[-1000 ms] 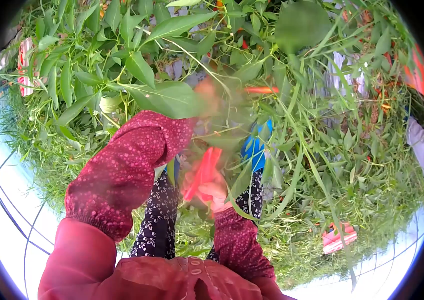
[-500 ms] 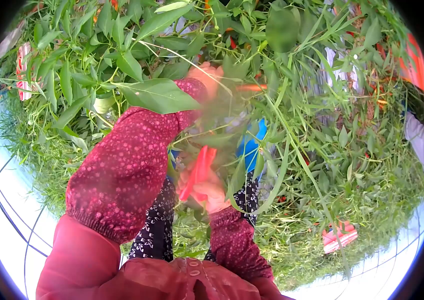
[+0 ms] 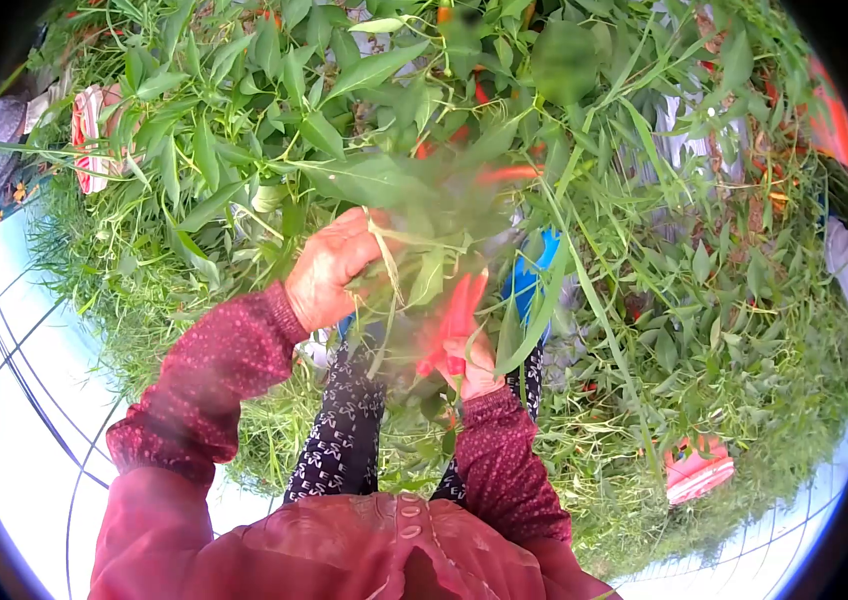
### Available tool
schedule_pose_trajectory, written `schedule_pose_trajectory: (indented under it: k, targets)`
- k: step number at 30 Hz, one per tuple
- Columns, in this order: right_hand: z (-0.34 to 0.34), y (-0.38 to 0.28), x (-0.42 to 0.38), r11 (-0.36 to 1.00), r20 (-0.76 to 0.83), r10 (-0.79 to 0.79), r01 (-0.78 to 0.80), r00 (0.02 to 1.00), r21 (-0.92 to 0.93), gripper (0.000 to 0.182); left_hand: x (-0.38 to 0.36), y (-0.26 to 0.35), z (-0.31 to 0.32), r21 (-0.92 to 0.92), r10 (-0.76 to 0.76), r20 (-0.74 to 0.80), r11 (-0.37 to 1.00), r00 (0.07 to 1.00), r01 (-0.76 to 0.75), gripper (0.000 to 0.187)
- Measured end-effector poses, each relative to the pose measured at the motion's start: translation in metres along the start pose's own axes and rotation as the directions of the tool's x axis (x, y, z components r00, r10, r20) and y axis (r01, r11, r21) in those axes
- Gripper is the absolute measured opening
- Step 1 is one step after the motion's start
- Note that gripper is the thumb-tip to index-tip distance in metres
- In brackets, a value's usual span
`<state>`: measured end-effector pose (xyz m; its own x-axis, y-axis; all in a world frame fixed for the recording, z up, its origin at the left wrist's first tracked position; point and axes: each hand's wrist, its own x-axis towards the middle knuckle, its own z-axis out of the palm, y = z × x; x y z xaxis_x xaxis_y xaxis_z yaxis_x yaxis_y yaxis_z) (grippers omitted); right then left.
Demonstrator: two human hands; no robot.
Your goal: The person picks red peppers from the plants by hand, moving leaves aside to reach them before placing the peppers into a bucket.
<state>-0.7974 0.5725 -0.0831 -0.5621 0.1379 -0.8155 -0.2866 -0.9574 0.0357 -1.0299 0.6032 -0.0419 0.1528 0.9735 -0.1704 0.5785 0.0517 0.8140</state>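
Low in the middle of the view, my right hand (image 3: 476,366) is closed around several long red chili peppers (image 3: 460,312), which point up out of the fingers. My left hand (image 3: 332,268) is up among the leaves, left of the peppers, with its fingers curled in. Blurred foliage and a pale, withered leaf (image 3: 387,262) cover its fingertips, so whatever they grip is hidden. Just above the hands, another red chili pepper (image 3: 512,174) shows among the pepper plants (image 3: 214,150).
A blue shoe or boot (image 3: 536,268) shows beside the stems. Striped red-and-white bags (image 3: 92,140) lie at far left and lower right. A red-orange object (image 3: 837,125) stands at the right edge. Long grass blades (image 3: 594,275) hang close to the camera.
My left hand has drawn back and down from deeper in the plants, closer to my right hand. The right hand, still holding the peppers, appears slightly farther right and higher.
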Motion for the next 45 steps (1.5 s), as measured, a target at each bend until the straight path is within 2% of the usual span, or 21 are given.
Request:
schedule_pose_trajectory:
  k: [2, 3, 4, 5, 6, 8, 10, 12, 14, 18, 20, 22, 26, 28, 30, 32, 36, 39, 42, 44, 45]
  targets:
    - [-0.016, 0.001, -0.003, 1.000, 0.017, -0.007, 0.007, 1.000, -0.018, 0.063, -0.013, 0.015, 0.007, -0.017, -0.079, -0.081, 0.997, 0.994, 0.078, 0.024]
    - [-0.021, -0.002, -0.006, 1.000, 0.066, -0.001, 0.000, 0.998, 0.028, 0.063, -0.021, 0.018, 0.011, -0.465, -0.397, -0.177, 0.840, 0.901, 0.279, 0.025]
    - [-0.023, -0.004, -0.010, 0.997, 0.118, -0.002, -0.007, 0.993, 0.070, 0.063, -0.026, 0.018, 0.017, -0.820, -0.684, -0.114, 0.474, 0.721, 0.321, 0.027]
    - [-0.013, -0.011, -0.020, 0.998, 0.031, -0.020, 0.018, 0.999, 0.063, 0.059, -0.023, 0.013, 0.000, -0.876, -0.385, -0.120, 0.474, 0.915, 0.084, 0.031]
    - [-0.014, -0.014, -0.024, 0.998, 0.029, -0.024, 0.022, 0.999, 0.065, 0.059, -0.014, 0.013, -0.011, -0.999, -0.578, 0.023, 0.007, 0.816, 0.034, 0.022]
    - [-0.015, -0.022, -0.025, 0.998, 0.148, -0.070, 0.070, 0.987, 0.007, 0.051, -0.013, 0.001, -0.026, -0.972, -0.639, -0.131, -0.068, 0.758, -0.225, 0.023]
    - [-0.020, -0.033, -0.033, 0.997, 0.137, -0.074, 0.072, 0.988, 0.021, 0.047, -0.004, 0.014, -0.053, -0.986, -0.631, -0.056, 0.157, 0.774, 0.057, 0.022]
    - [-0.028, -0.038, -0.028, 0.995, 0.266, -0.089, 0.074, 0.960, 0.066, 0.053, 0.001, -0.005, -0.063, -0.974, -0.643, -0.088, 0.214, 0.761, 0.068, 0.021]
    - [-0.006, -0.051, -0.027, 0.989, 0.216, -0.145, 0.138, 0.966, 0.046, 0.049, 0.013, -0.007, -0.072, -0.949, -0.603, -0.101, 0.296, 0.792, 0.105, 0.022]
    - [0.029, -0.071, -0.005, 0.964, 0.174, -0.260, 0.267, 0.950, -0.018, 0.031, 0.017, -0.011, -0.081, -0.940, -0.646, 0.008, 0.255, 0.763, 0.226, 0.023]
    - [0.044, -0.077, 0.015, 0.945, 0.020, -0.328, 0.328, 0.945, -0.019, 0.029, 0.015, -0.019, -0.086, -0.939, -0.673, 0.050, 0.219, 0.738, 0.264, 0.022]
    - [0.051, -0.079, 0.033, 0.916, -0.010, -0.401, 0.401, 0.916, -0.013, 0.029, 0.015, -0.028, -0.091, -0.953, -0.676, 0.165, 0.079, 0.718, 0.293, 0.020]
    - [0.072, -0.104, 0.042, 0.844, 0.043, -0.522, 0.523, 0.852, -0.119, 0.028, 0.024, -0.014, -0.086, -0.857, -0.737, 0.153, 0.233, 0.659, 0.460, 0.018]
    - [0.080, -0.121, 0.053, 0.713, 0.153, -0.514, 0.520, 0.844, -0.471, 0.029, 0.019, -0.023, -0.084, -0.829, -0.706, 0.204, 0.244, 0.678, 0.503, 0.017]
    - [0.089, -0.118, 0.073, 0.655, 0.207, -0.560, 0.581, 0.802, -0.483, 0.030, 0.017, -0.021, -0.081, -0.835, -0.758, 0.196, 0.203, 0.622, 0.511, 0.018]
    - [0.097, -0.113, 0.084, 0.445, 0.388, -0.438, 0.571, 0.811, -0.690, 0.036, 0.019, -0.021, -0.078, -0.848, -0.726, 0.215, 0.194, 0.653, 0.494, 0.019]
    - [0.097, -0.082, 0.098, 0.367, 0.416, -0.449, 0.588, 0.791, -0.721, 0.043, 0.016, -0.016, -0.070, -0.843, -0.692, 0.288, 0.145, 0.663, 0.518, 0.017]
    - [0.093, -0.073, 0.090, -0.037, 0.471, -0.545, 0.541, 0.694, -0.840, 0.035, 0.008, -0.011, -0.072, -0.880, -0.654, 0.281, 0.116, 0.703, 0.460, 0.015]
    - [0.088, -0.064, 0.063, -0.222, 0.507, -0.581, 0.474, 0.637, -0.852, 0.035, -0.007, -0.025, -0.072, -0.671, -0.662, 0.369, 0.296, 0.652, 0.680, 0.015]
    - [0.086, -0.049, 0.043, -0.167, 0.423, -0.552, 0.402, 0.719, -0.901, 0.033, -0.010, -0.015, -0.056, -0.740, -0.584, 0.399, 0.251, 0.707, 0.625, 0.017]
    - [0.085, -0.040, 0.035, 0.067, 0.281, -0.570, 0.385, 0.772, -0.920, 0.032, -0.015, -0.014, -0.049, -0.727, -0.540, 0.417, 0.284, 0.731, 0.625, 0.017]
